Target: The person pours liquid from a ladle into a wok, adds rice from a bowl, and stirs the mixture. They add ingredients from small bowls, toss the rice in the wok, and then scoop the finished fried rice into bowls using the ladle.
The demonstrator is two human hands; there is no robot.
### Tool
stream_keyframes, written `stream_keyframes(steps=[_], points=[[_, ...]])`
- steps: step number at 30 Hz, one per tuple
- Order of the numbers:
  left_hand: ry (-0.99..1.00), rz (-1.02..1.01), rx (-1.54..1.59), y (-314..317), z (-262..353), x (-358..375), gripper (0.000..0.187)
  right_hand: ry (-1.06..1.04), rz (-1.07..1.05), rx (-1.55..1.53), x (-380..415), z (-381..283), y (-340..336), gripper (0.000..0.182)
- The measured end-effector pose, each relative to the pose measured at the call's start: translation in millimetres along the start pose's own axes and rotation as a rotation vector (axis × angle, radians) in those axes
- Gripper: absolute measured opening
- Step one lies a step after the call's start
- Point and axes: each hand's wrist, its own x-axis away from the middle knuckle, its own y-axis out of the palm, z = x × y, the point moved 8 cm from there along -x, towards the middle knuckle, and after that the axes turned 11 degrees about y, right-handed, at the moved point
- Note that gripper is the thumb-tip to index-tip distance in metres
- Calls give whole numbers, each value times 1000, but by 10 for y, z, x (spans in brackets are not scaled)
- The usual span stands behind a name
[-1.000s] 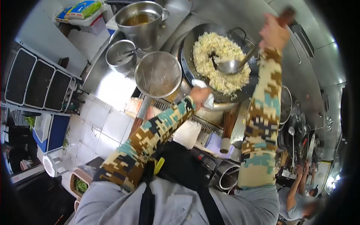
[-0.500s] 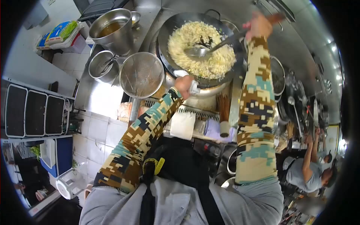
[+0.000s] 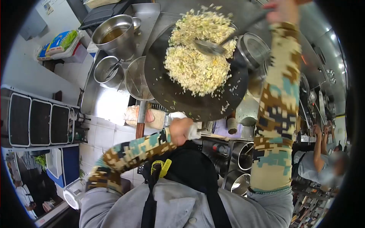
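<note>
My left hand (image 3: 180,131) is closed on the near edge of a large black wok (image 3: 190,108), with a folded white cloth (image 3: 194,132) between the fingers and the hot metal. Fried rice (image 3: 197,72) with bits of egg and greens fills the wok's far half, some grains flying above the rim. At the upper right, blurred by motion, my right hand (image 3: 284,13) grips the handle of a metal ladle (image 3: 210,47). The ladle's bowl rests among the rice. The wok is tilted, and its near inner wall shows dark with scattered grains.
Left of the wok stand a wire strainer (image 3: 133,81), a tall steel pot (image 3: 123,41) of brownish liquid and a smaller steel pot (image 3: 99,68) with utensils. Round metal containers (image 3: 254,47) sit to the right. Another person (image 3: 315,155) works at far right.
The wok has come toward me and tilted, baring its near wall. My left hand moved nearer my body with it; the right moved up and right. The rice shifted to the far side, some airborne.
</note>
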Motion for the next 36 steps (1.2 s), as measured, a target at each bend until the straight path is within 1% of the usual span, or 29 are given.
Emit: stream_keyframes(steps=[1, 2, 3, 5, 7, 8, 9, 10, 12, 13, 15, 16, 18, 19, 20, 21, 22, 23, 24, 26, 27, 28, 29, 30, 31, 32, 34, 36], points=[[-8, -37, -24, 260, 140, 137, 22, 8, 74, 79, 237, -298, 14, 26], [-83, 100, -253, 214, 238, 48, 26, 52, 91, 100, 566, -259, 84, 28], [-78, 97, -224, 221, 254, -98, 24, 44, 74, 121, 715, -159, 144, 26], [-51, 74, -184, 116, 164, -545, 21, 63, 166, 174, 761, 326, 176, 23], [-15, 40, -158, 57, 111, -912, 19, 64, 222, 147, 581, 711, 152, 20], [86, 154, -101, -101, -50, -754, 19, 66, 197, 138, 348, 742, 128, 19], [-14, 67, -131, -177, -241, -591, 16, 64, 144, 149, 67, 682, 74, 17], [-32, 25, -161, -39, -142, -337, 15, 65, 78, 144, -211, 577, -16, 16], [-65, -61, -221, 243, 65, 181, 13, 195, -143, 20, -777, 334, -248, 9], [-59, -119, -150, 266, 80, -27, 14, 108, -136, 84, -507, 289, -212, 9], [-61, -236, -4, 293, 95, -446, 16, -87, -123, 194, 513, 92, 152, 12], [-11, -137, -27, 266, 101, -571, 17, 147, 200, 348, 774, 498, 206, 14], [103, 49, -73, 218, 204, -756, 19, 84, 159, 306, 404, 545, 232, 14], [170, 139, -109, 37, 100, -615, 20, 58, 136, 292, 95, 573, 195, 16], [77, 157, -222, -294, -194, -716, 18, 40, 117, 284, -185, 603, 83, 19], [92, 121, -253, -304, -175, -429, 18, 26, 96, 279, -392, 613, -70, 23], [110, 88, -282, -214, -62, -174, 17, 48, -56, 189, -655, 437, -192, 24], [95, 177, -381, -148, -2, -165, 17, 75, -206, 98, -795, 284, -229, 25], [133, 4, -368, -23, 77, -386, 17, 25, -218, 97, -622, 302, -221, 25], [208, -342, -301, 207, 215, -773, 16, -89, -243, 88, 157, 237, 57, 25], [351, -400, -499, 393, 471, -839, 14, 170, 210, 319, 778, 435, 255, 20], [325, -322, -451, 365, 468, -876, 14, -3, 230, 252, 747, 815, 337, 22], [302, -244, -401, 343, 470, -900, 14, 7, 241, 192, 638, 987, 284, 22], [108, -32, -98, 110, 192, -884, 15, 15, 249, 132, 460, 1055, 200, 22], [199, -59, -106, 14, 85, -831, 19, -39, 126, 234, 47, 923, 114, 20], [77, 79, -168, -163, -82, -674, 24, -78, -5, 348, -268, 766, 24, 19], [173, 136, -367, -351, -98, -412, 31, 24, -184, 120, -162, 211, 38, 17], [131, 194, -454, 286, 510, 204, 35, 67, -203, 100, 28, -80, -6, 17]])
